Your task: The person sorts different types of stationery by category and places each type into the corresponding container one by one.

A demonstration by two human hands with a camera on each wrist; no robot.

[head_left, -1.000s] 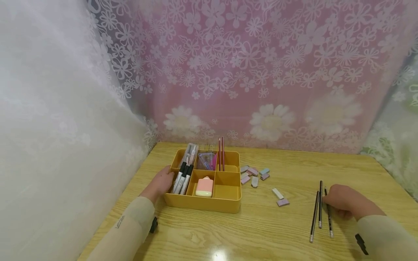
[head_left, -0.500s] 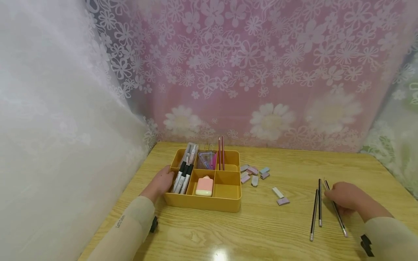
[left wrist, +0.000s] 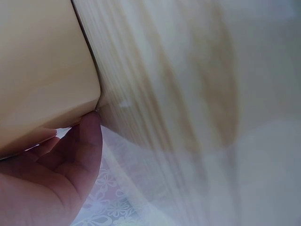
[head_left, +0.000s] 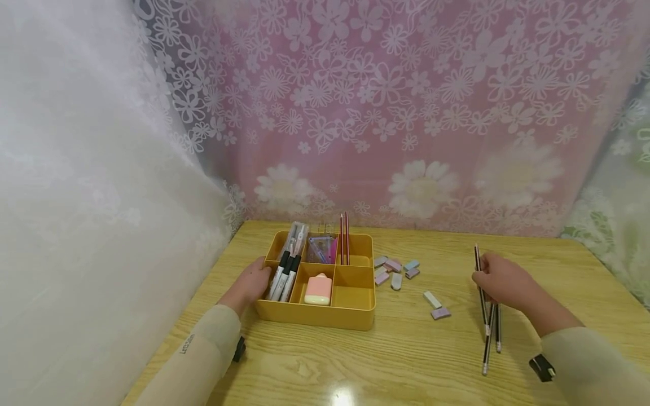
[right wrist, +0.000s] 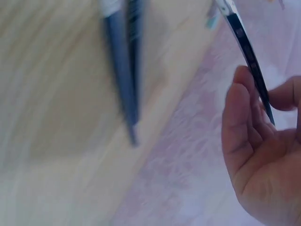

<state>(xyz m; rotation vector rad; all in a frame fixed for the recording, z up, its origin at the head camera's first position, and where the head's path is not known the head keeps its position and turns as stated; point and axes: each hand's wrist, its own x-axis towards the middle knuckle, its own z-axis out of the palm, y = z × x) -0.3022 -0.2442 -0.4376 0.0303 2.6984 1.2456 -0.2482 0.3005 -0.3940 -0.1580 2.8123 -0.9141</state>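
My left hand (head_left: 255, 280) grips the left side of a yellow, rectangular, divided tray (head_left: 315, 317); black-capped white markers (head_left: 284, 280) lean in its front-left compartment, and a pink-and-cream bottle-shaped item (head_left: 318, 290) sits front-middle. Small pastel blocks (head_left: 396, 282) lie scattered rightward on the wood-grain tabletop (head_left: 406, 361). Farther right, my right hand (head_left: 505, 282) pinches a slim black pencil (head_left: 482, 304), tilted above two dark pencils (head_left: 499, 335) lying there.

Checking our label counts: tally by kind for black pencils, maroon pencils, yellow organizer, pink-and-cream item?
Black pencils: 3 (1 in the right hand, 2 on the table)
Maroon pencils: 2
Yellow organizer: 1
Pink-and-cream item: 1
Total: 7
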